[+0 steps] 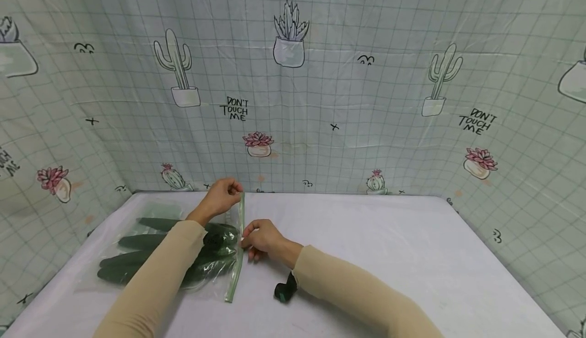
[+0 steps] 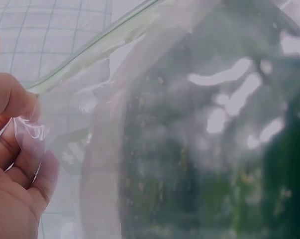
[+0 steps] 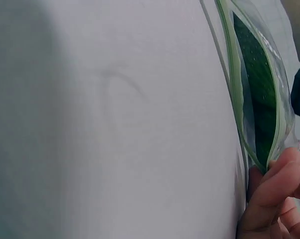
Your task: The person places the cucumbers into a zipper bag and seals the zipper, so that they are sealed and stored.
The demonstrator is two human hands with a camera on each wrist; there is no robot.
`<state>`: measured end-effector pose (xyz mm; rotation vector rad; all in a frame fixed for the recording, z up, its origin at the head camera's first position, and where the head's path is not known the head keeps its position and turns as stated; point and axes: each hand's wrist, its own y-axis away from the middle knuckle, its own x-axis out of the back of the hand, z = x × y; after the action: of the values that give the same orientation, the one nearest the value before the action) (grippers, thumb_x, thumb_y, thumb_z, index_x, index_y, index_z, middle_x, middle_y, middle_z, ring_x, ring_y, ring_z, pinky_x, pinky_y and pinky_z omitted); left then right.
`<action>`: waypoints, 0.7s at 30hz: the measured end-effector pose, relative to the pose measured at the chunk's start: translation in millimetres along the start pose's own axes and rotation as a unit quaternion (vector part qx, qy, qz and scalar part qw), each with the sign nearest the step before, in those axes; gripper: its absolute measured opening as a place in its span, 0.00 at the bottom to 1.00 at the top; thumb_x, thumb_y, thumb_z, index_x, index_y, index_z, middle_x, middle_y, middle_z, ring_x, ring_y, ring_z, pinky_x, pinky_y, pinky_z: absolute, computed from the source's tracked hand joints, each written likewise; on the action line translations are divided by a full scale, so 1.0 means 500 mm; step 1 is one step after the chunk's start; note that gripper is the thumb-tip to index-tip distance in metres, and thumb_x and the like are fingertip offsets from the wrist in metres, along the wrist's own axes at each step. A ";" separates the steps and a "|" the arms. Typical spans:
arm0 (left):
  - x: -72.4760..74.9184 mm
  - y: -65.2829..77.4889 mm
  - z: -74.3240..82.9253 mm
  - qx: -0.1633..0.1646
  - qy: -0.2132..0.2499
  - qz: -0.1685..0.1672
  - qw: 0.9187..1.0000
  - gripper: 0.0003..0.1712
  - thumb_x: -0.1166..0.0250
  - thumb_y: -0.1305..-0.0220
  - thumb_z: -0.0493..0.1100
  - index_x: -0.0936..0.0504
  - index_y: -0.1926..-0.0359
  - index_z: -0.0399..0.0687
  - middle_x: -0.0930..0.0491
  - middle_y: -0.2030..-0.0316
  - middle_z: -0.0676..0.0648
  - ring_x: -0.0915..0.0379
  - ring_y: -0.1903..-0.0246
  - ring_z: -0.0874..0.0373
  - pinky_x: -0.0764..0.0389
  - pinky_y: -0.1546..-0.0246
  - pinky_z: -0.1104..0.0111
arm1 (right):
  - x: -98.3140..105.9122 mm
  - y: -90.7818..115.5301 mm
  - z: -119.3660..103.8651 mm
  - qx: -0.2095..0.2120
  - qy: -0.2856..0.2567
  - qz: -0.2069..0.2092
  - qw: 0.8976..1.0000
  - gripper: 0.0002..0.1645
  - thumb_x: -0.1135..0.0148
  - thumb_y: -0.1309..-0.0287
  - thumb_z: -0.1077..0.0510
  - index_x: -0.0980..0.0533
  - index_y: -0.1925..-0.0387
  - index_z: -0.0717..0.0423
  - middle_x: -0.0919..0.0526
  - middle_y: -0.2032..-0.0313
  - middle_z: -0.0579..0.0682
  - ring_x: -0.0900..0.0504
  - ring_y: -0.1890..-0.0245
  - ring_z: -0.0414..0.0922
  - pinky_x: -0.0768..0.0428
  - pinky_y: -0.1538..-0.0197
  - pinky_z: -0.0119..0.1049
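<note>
A clear zip bag (image 1: 215, 289) lies on the table with several long dark green cucumbers (image 1: 142, 241) inside. Its green zip strip (image 1: 234, 279) runs along the right side. At the strip's far end, my left hand (image 1: 223, 195) pinches the bag's corner; in the left wrist view the thumb presses the plastic against curled fingers. Nearer the strip's middle, my right hand (image 1: 267, 237) pinches the zip between thumb and fingers. The right wrist view shows the bag's mouth parted beyond these fingers, with a cucumber (image 3: 261, 74) visible through the gap.
A white cloth covers the table (image 1: 366, 256). Behind it hangs a grid-patterned curtain (image 1: 320, 93) with cactus drawings. Black wrist-worn cameras show at both wrists, the right one (image 1: 285, 291) close above the cloth. The left forearm crosses over the bag.
</note>
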<state>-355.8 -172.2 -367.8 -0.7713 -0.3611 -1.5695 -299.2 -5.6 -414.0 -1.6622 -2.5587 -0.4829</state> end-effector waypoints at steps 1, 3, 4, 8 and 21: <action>0.000 0.000 0.000 0.001 -0.001 -0.001 1.000 0.10 0.45 0.42 0.30 0.22 0.60 0.35 0.24 0.67 0.42 0.31 0.67 0.51 0.30 0.70 0.64 | 0.000 0.003 0.000 0.000 -0.004 -0.002 1.000 0.09 0.34 0.50 0.69 0.26 0.73 0.57 0.28 0.88 0.50 0.31 0.93 0.39 0.31 0.88 0.31; -0.001 -0.002 0.001 0.005 0.001 -0.001 1.000 0.09 0.45 0.42 0.30 0.23 0.59 0.35 0.25 0.67 0.42 0.31 0.67 0.51 0.29 0.70 0.64 | -0.001 0.007 0.002 0.000 -0.010 -0.004 1.000 0.09 0.34 0.51 0.70 0.26 0.73 0.57 0.28 0.89 0.51 0.31 0.93 0.39 0.31 0.88 0.31; 0.000 -0.002 0.002 0.006 0.001 -0.002 1.000 0.09 0.45 0.41 0.30 0.23 0.59 0.35 0.25 0.66 0.42 0.31 0.67 0.51 0.29 0.70 0.64 | -0.002 0.009 0.002 -0.001 -0.013 -0.004 1.000 0.09 0.33 0.51 0.70 0.26 0.74 0.57 0.28 0.89 0.51 0.31 0.93 0.39 0.31 0.88 0.31; 0.000 -0.001 0.004 0.009 0.003 -0.002 1.000 0.09 0.45 0.40 0.29 0.23 0.59 0.35 0.25 0.66 0.42 0.31 0.67 0.51 0.30 0.69 0.64 | -0.009 0.020 0.007 -0.003 -0.031 0.003 1.000 0.10 0.33 0.52 0.71 0.26 0.75 0.58 0.28 0.90 0.50 0.31 0.94 0.39 0.31 0.89 0.31; -0.001 -0.003 0.001 0.006 0.004 0.001 1.000 0.09 0.45 0.40 0.30 0.23 0.58 0.36 0.25 0.66 0.42 0.31 0.67 0.51 0.29 0.69 0.64 | -0.022 0.063 0.017 0.001 -0.039 -0.016 0.999 0.08 0.34 0.52 0.70 0.25 0.74 0.58 0.26 0.89 0.50 0.30 0.93 0.39 0.29 0.88 0.32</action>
<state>-357.2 -171.1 -367.6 -0.7557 -0.3647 -1.5662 -265.0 -1.1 -416.8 -1.6735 -2.6433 -0.4273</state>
